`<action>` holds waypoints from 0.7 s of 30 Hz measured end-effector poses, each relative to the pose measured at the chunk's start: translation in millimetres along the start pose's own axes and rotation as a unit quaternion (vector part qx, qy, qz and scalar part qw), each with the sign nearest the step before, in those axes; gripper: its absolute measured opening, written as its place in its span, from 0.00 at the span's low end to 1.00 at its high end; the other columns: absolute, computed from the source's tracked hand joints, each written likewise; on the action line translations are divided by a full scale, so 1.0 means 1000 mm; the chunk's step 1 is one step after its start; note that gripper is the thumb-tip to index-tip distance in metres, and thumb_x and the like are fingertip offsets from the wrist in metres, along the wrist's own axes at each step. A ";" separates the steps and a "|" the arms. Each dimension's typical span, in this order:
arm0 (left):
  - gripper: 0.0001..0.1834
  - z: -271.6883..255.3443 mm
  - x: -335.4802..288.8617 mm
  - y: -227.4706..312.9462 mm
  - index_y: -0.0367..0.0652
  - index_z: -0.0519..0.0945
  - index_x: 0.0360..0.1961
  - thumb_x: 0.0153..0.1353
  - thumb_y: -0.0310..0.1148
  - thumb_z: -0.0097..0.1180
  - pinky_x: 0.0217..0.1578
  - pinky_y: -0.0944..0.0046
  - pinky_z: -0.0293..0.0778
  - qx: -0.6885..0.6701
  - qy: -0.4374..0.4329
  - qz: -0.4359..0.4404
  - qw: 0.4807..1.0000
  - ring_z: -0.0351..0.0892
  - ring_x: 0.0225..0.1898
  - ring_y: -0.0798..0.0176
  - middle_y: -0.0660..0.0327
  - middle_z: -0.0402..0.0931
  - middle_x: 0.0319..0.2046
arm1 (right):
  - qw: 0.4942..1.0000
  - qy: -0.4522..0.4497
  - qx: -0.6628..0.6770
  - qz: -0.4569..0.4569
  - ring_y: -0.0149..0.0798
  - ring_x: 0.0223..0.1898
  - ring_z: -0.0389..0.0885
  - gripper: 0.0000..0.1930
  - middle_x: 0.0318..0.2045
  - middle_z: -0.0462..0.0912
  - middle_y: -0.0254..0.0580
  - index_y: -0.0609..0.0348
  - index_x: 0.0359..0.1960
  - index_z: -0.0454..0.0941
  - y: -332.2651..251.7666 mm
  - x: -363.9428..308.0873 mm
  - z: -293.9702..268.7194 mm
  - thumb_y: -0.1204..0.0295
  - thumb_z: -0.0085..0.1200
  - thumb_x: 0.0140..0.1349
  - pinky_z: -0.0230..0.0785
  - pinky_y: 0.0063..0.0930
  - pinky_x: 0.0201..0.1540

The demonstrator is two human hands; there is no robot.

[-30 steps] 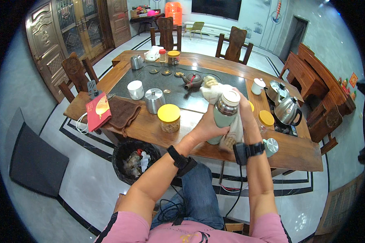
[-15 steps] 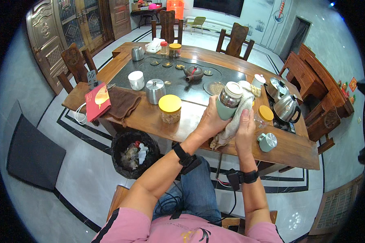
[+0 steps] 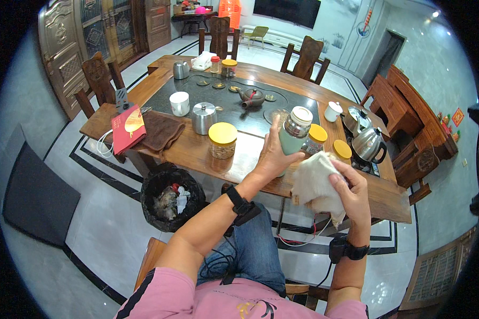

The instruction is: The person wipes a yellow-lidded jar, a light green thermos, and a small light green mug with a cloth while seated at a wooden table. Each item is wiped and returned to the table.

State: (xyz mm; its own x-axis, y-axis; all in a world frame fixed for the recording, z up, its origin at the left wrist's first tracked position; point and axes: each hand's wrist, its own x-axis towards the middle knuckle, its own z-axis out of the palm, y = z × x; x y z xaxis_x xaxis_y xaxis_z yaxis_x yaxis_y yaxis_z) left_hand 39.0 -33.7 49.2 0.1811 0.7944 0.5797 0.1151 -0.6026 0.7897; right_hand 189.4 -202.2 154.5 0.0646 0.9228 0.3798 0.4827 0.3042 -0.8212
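Because the left hand [image 3: 274,158] wraps around the pale green cylindrical flask with steel neck and whitish cap [image 3: 292,142], its lower body is mostly hidden and its base is hard to make out. The flask is held near the front edge of the brown wooden surface [image 3: 382,199], long axis almost upright, cap upward and leaning slightly right. The right hand [image 3: 352,192] pinches an off-white cloth [image 3: 316,182], which partly covers the yellow-lidded jar [image 3: 341,149] behind it.

Smooth flask [image 3: 291,142] with shiny metal neck [image 3: 298,127], matt cloth [image 3: 315,183], glossy wooden table [image 3: 247,156].
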 end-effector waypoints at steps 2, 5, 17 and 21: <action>0.52 -0.009 -0.008 -0.002 0.38 0.52 0.68 0.50 0.38 0.75 0.64 0.49 0.64 0.052 0.042 0.044 0.997 0.66 0.62 0.44 0.41 0.62 0.63 | 0.991 -0.092 0.090 0.024 0.32 0.49 0.79 0.18 0.48 0.84 0.43 0.64 0.57 0.79 -0.009 0.002 0.000 0.72 0.57 0.67 0.70 0.27 0.54; 0.40 -0.023 -0.032 -0.008 0.37 0.59 0.65 0.59 0.39 0.67 0.61 0.53 0.68 0.054 0.071 0.003 0.996 0.69 0.60 0.49 0.44 0.66 0.60 | 0.985 -0.158 0.075 0.004 0.30 0.50 0.77 0.18 0.48 0.82 0.39 0.63 0.57 0.79 -0.010 0.015 0.015 0.72 0.59 0.66 0.68 0.25 0.54; 0.25 -0.058 -0.110 0.025 0.46 0.66 0.68 0.76 0.45 0.41 0.64 0.53 0.70 -0.735 -0.087 -0.348 0.576 0.73 0.62 0.58 0.57 0.71 0.63 | 0.967 0.098 -0.180 -0.150 0.36 0.40 0.83 0.21 0.41 0.83 0.44 0.59 0.49 0.81 0.011 0.066 0.064 0.63 0.68 0.58 0.76 0.31 0.40; 0.24 -0.075 -0.090 0.026 0.46 0.66 0.66 0.75 0.45 0.43 0.66 0.54 0.66 -0.759 -0.080 -0.196 0.616 0.71 0.63 0.59 0.59 0.71 0.61 | 0.969 0.221 -0.001 -0.108 0.36 0.49 0.81 0.35 0.52 0.81 0.47 0.63 0.64 0.68 0.033 0.116 0.066 0.47 0.57 0.66 0.75 0.29 0.49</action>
State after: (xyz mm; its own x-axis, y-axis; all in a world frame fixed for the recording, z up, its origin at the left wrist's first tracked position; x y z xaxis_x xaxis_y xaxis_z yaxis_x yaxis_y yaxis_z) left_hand -47.5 -115.5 32.6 0.5379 0.7652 0.3536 -0.8429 0.4948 0.2114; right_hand 155.3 -69.6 143.7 0.3295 0.6466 0.6880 0.5281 0.4778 -0.7020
